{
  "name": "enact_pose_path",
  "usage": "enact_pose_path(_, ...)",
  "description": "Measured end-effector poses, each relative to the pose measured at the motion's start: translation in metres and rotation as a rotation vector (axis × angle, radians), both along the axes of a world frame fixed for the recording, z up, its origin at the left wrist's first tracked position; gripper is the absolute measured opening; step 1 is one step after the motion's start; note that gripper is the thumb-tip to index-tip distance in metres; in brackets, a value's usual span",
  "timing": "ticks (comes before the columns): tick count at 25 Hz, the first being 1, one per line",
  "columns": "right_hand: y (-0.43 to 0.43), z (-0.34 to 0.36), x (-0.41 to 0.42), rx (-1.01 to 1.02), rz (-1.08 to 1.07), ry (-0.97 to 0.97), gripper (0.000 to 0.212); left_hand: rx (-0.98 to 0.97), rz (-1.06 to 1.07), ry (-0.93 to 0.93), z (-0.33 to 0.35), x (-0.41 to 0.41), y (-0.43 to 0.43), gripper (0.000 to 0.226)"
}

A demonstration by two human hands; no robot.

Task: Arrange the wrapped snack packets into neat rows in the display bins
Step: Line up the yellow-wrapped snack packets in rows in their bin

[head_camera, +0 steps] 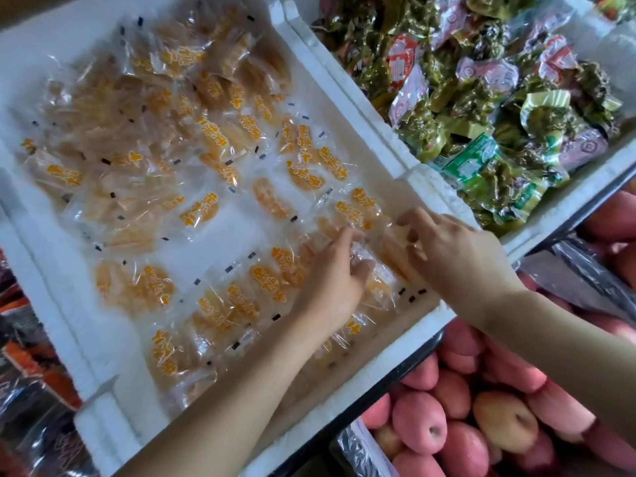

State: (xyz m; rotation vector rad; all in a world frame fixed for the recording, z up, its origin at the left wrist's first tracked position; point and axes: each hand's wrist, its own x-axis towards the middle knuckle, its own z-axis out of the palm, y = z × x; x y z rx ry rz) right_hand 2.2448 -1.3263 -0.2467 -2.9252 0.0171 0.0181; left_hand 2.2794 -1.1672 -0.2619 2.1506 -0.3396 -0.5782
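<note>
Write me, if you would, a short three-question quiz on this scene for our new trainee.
1. True or false: the left hand and the right hand both grip orange-printed packets at the near right corner of the white foam bin.
2. What lies piled below the bins at the lower right? A) apples B) bottles C) bread loaves
3. Fill in: the neighbouring bin holds mostly ____ wrappers, with some red and pink ones.

Key: 1 true; 2 A; 3 green
</note>
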Motion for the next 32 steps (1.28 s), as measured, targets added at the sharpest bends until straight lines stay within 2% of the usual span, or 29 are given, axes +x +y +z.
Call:
enact_pose_path(2, 0.001, 0.003, -0.001, -0.035, 0.028, -0.091, 0.041, -0.021, 0.002, -0.009, 0.000, 0.003, -0.003, 0.026)
enact_pose_path(4, 0.001, -0.006, -0.002, -0.124, 0.069, 0.056, 0.022, 0.000, -0.023, 0.014, -0.001, 0.003, -0.005, 0.030)
enact_pose_path(6, -0.002, -0.008, -0.004, -0.097, 0.130, 0.046, 0.007, 0.020, -0.039, 0.023, -0.002, 0.003, -0.007, 0.033)
enact_pose_path(7, -0.005, -0.011, -0.003, -0.085, 0.155, -0.040, 0.008, 0.030, -0.041, 0.021, -0.003, 0.004, -0.008, 0.035)
enact_pose_path(9, -0.007, -0.015, 0.004, -0.126, 0.169, -0.181, 0.025, 0.036, -0.031, 0.023, -0.005, 0.005, -0.008, 0.039)
enact_pose_path(11, -0.004, -0.022, 0.009, -0.146, 0.188, -0.109, 0.016, 0.030, -0.022, 0.013, -0.007, 0.007, -0.009, 0.040)
enact_pose_path(15, -0.002, -0.017, 0.008, -0.245, 0.187, 0.011, 0.018, -0.004, 0.035, -0.032, -0.010, 0.008, -0.017, 0.025)
enact_pose_path(16, -0.003, -0.011, 0.005, -0.217, 0.154, 0.081, 0.032, -0.017, 0.061, -0.043, -0.011, 0.009, -0.021, 0.023)
enact_pose_path(17, -0.007, -0.011, 0.000, -0.152, 0.138, 0.060, 0.048, -0.016, 0.067, -0.056, -0.013, 0.009, -0.026, 0.023)
enact_pose_path(18, -0.010, -0.009, -0.003, -0.097, 0.106, 0.063, 0.052, -0.002, 0.047, -0.080, -0.015, 0.008, -0.030, 0.023)
enact_pose_path(20, -0.010, -0.005, -0.007, -0.052, 0.128, -0.008, 0.037, 0.036, -0.034, -0.152, -0.023, 0.008, -0.036, 0.027)
enact_pose_path(24, -0.014, -0.020, -0.010, -0.105, 0.220, -0.041, 0.028, 0.197, -0.114, -0.299, -0.020, 0.008, -0.032, 0.039)
enact_pose_path(26, -0.009, -0.019, -0.004, -0.111, 0.211, -0.083, 0.034, 0.174, -0.087, -0.397, -0.014, 0.009, -0.014, 0.038)
enact_pose_path(28, 0.003, -0.015, 0.009, -0.035, 0.244, -0.158, 0.033, 0.160, -0.014, -0.470, -0.013, 0.015, 0.015, 0.033)
enact_pose_path(30, 0.024, -0.016, 0.031, 0.051, 0.319, -0.214, 0.030, 0.240, 0.084, -0.505, -0.018, 0.028, 0.048, 0.030)
enact_pose_path(32, 0.050, -0.020, 0.060, 0.092, 0.373, -0.207, 0.038, 0.365, 0.173, -0.475, -0.021, 0.046, 0.076, 0.035)
